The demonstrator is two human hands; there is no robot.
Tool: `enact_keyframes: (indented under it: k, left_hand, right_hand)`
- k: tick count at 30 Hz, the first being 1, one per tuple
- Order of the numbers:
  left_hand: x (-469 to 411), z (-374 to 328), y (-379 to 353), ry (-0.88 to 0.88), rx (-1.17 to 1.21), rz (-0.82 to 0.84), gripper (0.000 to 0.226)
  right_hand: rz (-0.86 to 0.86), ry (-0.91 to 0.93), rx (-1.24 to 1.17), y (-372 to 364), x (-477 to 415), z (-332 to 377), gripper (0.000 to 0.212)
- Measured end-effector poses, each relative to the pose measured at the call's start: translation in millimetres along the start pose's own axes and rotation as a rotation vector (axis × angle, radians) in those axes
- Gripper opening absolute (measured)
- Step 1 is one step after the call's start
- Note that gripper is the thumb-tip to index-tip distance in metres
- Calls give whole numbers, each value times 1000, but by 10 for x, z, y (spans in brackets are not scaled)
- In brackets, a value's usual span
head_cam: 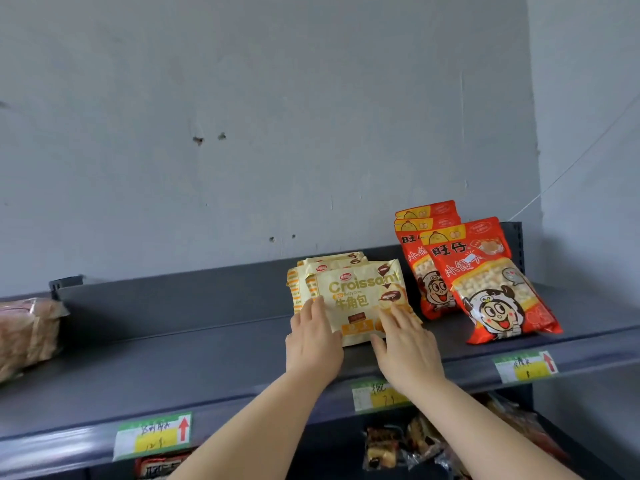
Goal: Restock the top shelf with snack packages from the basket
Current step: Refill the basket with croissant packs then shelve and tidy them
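A person's left hand (313,336) and right hand (405,348) lie on the front croissant package (360,299) on the top shelf (173,358). The fingers of both hands are laid straight over its lower corners, pressing rather than gripping. The right thumb sits at the pack's bottom edge; whether it hooks under cannot be told. The pack leans at twelve o'clock against a short row of matching croissant packs (329,263), with no gap showing between them.

At three o'clock of that row, just beside it, stand red snack bags (485,282), the front one tilted back on the others. Far off at nine o'clock, a clear-wrapped package (27,334) lies at the shelf's end, with bare shelf between. Price tags (152,434) line the shelf lip at six o'clock, and more wrapped goods (391,445) show on the tier below.

The step in hand looks like seating this pack at the front of its row. The basket is out of view. The next move likely calls for lifting both hands off without tipping the pack forward, then reaching down for another package.
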State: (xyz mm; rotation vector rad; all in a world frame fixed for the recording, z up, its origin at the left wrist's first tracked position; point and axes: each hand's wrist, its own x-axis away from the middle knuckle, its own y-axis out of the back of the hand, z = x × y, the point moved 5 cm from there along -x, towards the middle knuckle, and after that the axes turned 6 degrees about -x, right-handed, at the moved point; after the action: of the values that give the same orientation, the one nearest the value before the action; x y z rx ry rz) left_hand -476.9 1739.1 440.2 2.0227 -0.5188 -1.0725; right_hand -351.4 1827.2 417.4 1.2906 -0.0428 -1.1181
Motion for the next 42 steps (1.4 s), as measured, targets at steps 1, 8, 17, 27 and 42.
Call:
enact_keyframes:
  k: [1,8,17,27,42]
  left_hand:
    - [38,-23,34,-32,-34,11,64]
    - [509,100,391,-159,-154,36,61]
    - [1419,671,607,-237,-186,109,61]
    - [2334,1404,572,-104,-295,396,56]
    - [4321,2883,720,632,-259,555,41]
  right_hand:
    - [6,7,19,6,42,12,55]
    - [63,-30,70,63,595,288,59]
    - [180,-61,61,-184,1758,811,56]
    - [402,-21,104,-422,2592,1094,57]
    - [768,109,-3,-1030,3855,1582,52]
